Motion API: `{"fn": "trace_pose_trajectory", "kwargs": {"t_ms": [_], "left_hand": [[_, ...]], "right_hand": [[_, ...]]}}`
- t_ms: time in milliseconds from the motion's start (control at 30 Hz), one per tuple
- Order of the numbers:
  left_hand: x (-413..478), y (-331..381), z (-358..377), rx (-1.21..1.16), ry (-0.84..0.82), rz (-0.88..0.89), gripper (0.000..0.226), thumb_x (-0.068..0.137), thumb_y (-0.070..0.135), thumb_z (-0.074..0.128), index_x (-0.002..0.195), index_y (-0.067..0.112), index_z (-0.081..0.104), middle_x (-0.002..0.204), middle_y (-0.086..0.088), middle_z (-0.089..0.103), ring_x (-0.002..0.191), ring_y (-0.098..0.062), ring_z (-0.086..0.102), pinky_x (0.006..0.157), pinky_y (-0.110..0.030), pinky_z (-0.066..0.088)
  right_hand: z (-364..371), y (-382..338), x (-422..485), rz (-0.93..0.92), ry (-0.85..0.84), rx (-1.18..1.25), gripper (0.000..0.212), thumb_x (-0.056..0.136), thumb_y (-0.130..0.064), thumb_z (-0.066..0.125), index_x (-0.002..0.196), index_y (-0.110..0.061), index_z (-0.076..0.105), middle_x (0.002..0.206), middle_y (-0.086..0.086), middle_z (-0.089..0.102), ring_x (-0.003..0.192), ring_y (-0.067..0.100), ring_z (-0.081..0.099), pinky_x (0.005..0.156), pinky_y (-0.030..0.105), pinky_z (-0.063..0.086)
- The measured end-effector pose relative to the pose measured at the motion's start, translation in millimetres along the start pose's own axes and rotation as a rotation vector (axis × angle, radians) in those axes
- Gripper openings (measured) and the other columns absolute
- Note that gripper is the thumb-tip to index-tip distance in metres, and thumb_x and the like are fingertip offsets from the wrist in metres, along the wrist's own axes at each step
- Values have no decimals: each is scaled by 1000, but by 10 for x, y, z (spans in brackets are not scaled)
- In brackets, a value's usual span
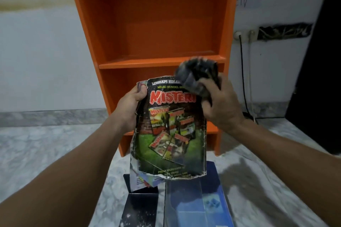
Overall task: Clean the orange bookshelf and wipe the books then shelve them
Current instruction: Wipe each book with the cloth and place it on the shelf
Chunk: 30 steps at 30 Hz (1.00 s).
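Holding a worn "Misteri" book (pixel 171 127) upright before the orange bookshelf (pixel 153 42), the left hand (pixel 129 108) grips its upper left edge; the right hand (pixel 219 103) presses a bunched dark cloth (pixel 197 77) onto its top right corner.

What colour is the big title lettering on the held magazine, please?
Red, on the magazine cover, head view.

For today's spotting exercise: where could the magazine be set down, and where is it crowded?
Free: the upper shelf of the bookshelf, and the floor left of it. Crowded: the floor below the hands, where books lie under the magazine.
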<state>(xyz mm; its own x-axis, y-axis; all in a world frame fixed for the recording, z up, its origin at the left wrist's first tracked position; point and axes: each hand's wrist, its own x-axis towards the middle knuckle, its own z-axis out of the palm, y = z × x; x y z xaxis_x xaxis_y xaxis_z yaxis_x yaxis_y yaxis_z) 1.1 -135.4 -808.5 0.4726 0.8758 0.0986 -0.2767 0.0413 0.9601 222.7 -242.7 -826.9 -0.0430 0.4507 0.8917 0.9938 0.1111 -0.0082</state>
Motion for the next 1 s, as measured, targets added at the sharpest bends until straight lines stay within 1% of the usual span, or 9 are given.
{"fn": "trace_pose_trajectory", "kwargs": {"t_ms": [133,200,367,433,633,700,800,867,1000], "left_hand": [[6,86,137,-19,-46,34,22,100,32,51,116,25,64,102,-6,72,90,-25,69,82,-42,56],[7,118,149,-12,-45,51,22,101,32,50,115,26,65,105,-6,72,94,-26,69,85,-44,56],[11,118,58,10,-3,58,22,101,33,48,114,25,64,109,-7,72,100,-27,67,91,-46,53],[22,118,112,22,-9,55,24,101,33,48,119,24,62,111,-8,71,98,-27,68,87,-44,54],[60,113,217,98,-31,88,20,102,30,47,105,24,65,96,-1,72,82,-17,70,70,-34,57],[75,119,171,137,-20,102,19,103,30,46,102,24,64,93,1,74,78,-15,71,66,-31,55],[76,118,118,131,29,104,20,103,29,46,106,21,64,103,-4,73,91,-21,69,78,-38,54],[80,124,157,110,29,83,23,103,28,46,116,19,63,111,-7,71,98,-24,67,88,-43,52],[71,148,292,76,10,69,27,103,26,46,122,13,60,111,-12,70,94,-25,69,77,-37,57]], "right_hand": [[63,8,-859,-521,-666,182,22,89,-26,63,110,-22,62,112,3,58,101,21,57,81,35,49],[12,-13,-991,-752,-651,126,19,83,-23,65,101,-19,58,101,10,59,88,26,56,68,36,50],[-163,-30,-19,-32,-39,183,32,72,-20,53,104,-16,49,103,16,51,87,24,47,64,27,37],[-110,-86,101,164,16,195,32,77,-15,59,107,-16,51,108,12,47,91,22,45,65,26,40],[53,-374,-887,-776,-634,176,38,78,-21,72,111,-23,55,115,15,51,93,30,50,55,34,49],[-39,-348,-730,-659,-521,185,38,76,-27,66,110,-26,48,109,13,51,89,26,49,54,32,47],[-95,-332,-154,-30,-87,196,44,76,-27,56,120,-25,49,110,15,50,91,27,49,65,37,52],[-29,-369,87,192,-31,188,53,81,-20,59,133,-25,50,117,17,48,98,29,48,76,39,50],[208,-574,-432,-301,-391,103,43,79,-30,75,122,-30,66,121,13,51,106,28,43,79,38,50]]}}
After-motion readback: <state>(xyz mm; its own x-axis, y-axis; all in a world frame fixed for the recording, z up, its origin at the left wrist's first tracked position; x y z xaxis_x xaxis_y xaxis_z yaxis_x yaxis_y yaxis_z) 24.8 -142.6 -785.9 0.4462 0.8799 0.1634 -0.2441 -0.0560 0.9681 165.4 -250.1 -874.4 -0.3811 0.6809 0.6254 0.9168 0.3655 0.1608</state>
